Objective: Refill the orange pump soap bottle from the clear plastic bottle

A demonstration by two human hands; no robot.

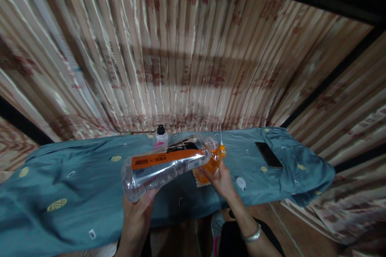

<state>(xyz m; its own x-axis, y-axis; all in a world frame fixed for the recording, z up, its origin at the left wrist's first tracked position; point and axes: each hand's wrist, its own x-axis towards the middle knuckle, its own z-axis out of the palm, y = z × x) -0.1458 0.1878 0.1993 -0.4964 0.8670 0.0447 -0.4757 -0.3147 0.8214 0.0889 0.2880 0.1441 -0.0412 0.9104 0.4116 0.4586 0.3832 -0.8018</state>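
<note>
Left hand (137,215) clenched round base of tipped clear bottle (169,164), right hand (221,178) at three o'clock grasping orange bottle (212,162), its lower part hidden, bottle mouth hard to make out.

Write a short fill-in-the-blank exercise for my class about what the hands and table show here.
The left hand holds a clear bottle with an ____ label band.
The right hand grips a small ____ bottle.
A black phone lies on the ____ cloth.

Missing words: orange; orange; blue
</note>
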